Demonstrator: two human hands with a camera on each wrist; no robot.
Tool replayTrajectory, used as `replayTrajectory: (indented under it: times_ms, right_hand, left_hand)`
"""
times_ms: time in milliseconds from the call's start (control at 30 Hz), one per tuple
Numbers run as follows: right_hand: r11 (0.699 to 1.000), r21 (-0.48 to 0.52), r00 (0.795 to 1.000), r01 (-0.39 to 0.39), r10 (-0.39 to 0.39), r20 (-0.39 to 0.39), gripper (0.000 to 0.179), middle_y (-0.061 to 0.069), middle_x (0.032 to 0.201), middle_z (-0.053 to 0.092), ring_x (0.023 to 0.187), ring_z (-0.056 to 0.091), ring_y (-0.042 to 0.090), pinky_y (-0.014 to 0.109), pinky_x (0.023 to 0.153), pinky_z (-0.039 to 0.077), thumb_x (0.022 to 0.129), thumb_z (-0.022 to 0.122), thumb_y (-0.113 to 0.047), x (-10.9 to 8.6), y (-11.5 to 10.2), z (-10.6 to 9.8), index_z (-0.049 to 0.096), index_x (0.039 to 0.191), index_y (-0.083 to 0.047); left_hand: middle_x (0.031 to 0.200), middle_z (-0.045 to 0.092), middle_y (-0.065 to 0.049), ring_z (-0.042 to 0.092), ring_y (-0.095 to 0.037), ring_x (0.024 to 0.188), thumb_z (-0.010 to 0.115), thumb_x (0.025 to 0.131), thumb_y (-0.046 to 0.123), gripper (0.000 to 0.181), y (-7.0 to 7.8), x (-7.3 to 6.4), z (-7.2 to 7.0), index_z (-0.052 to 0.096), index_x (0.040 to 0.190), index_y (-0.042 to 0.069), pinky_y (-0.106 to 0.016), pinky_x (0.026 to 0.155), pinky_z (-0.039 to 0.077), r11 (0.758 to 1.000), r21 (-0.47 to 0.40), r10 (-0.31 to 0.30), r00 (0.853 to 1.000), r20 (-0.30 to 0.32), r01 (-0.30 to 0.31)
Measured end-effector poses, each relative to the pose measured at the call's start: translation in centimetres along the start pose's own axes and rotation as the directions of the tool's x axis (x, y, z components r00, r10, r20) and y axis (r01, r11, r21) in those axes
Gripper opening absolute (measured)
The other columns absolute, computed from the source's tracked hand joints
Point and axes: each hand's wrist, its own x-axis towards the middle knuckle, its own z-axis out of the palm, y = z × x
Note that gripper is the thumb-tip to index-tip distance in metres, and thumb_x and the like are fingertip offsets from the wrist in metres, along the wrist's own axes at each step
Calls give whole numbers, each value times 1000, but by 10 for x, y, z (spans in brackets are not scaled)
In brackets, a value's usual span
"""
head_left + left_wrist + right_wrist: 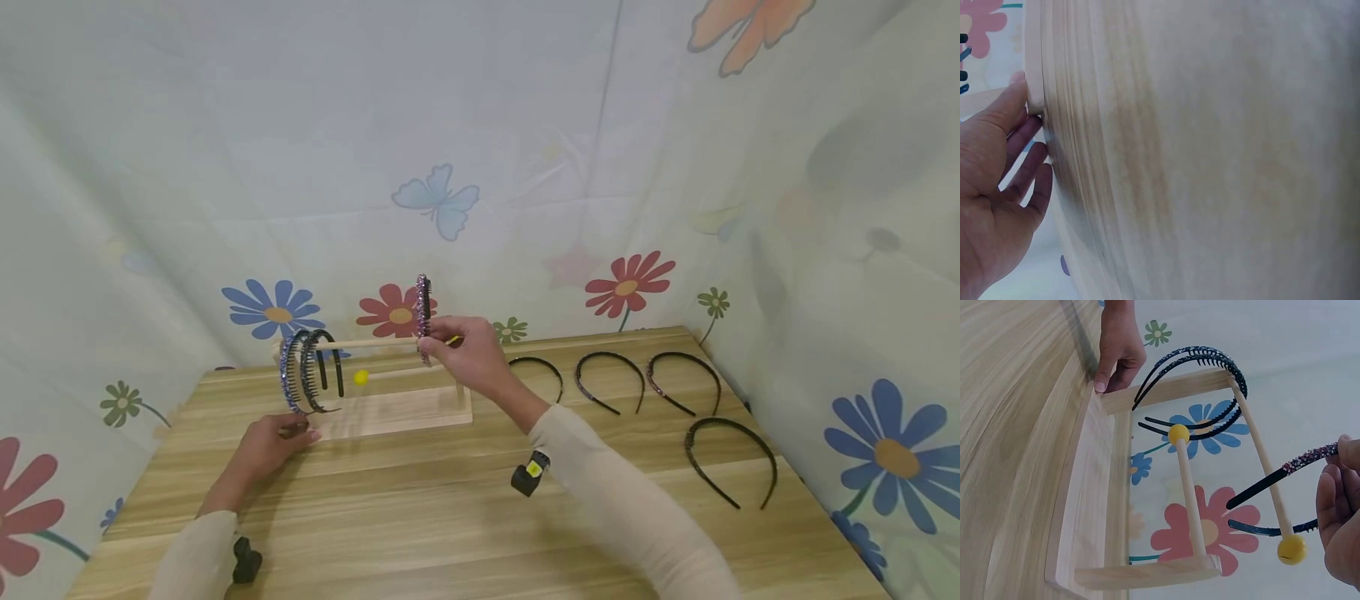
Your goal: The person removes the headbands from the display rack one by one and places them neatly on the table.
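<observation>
A wooden stand (397,412) with two dowel rods ending in yellow balls (1291,550) sits near the back of the table. Two black toothed headbands with glittery tops (288,375) hang at the left end of its upper rod (367,343). My left hand (266,450) grips the left front corner of the base, thumb on the edge. Between thumb and fingers my right hand (474,354) holds another headband (1313,459), studded with pink and purple sparkle. Its two legs straddle the upper rod near the ball end, as the right wrist view shows.
Several more black headbands lie on the table to the right, one nearest the front (731,423) and another at the back right (684,357). A flower-printed cloth (510,208) hangs close behind the wooden table (420,517) and along its sides.
</observation>
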Motion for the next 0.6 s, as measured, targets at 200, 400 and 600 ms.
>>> replayTrajectory:
  times_ms: [200, 400, 600]
  right_hand:
    - [1000, -3, 1000, -8, 7, -22, 23, 8, 94, 78, 79, 72, 22, 25, 71, 59, 95, 75, -15, -3, 0, -13, 76, 113, 0]
    - [1000, -21, 999, -12, 11, -51, 21, 7, 91, 77, 79, 72, 16, 27, 73, 60, 95, 75, -14, -6, -1, -26, 77, 112, -2]
    - [999, -51, 998, -15, 11, -65, 21, 8, 91, 76, 81, 71, 18, 34, 76, 61, 95, 75, -14, -10, -2, -38, 77, 111, -1]
  left_hand:
    - [113, 73, -23, 71, -40, 103, 75, 95, 36, 44, 1, 0, -1, 72, 117, -2, -57, 88, 56, 1000, -3, 1, 1000, 2, -1]
    - [113, 73, -24, 71, -40, 103, 75, 95, 35, 44, 0, 0, -1, 72, 118, -2, -56, 88, 57, 1000, -10, 4, 1000, 4, -4]
    - [116, 72, -25, 71, -41, 105, 74, 95, 38, 48, 0, 1, 0, 71, 120, -3, -57, 89, 56, 1000, -8, -9, 1000, 11, 9]
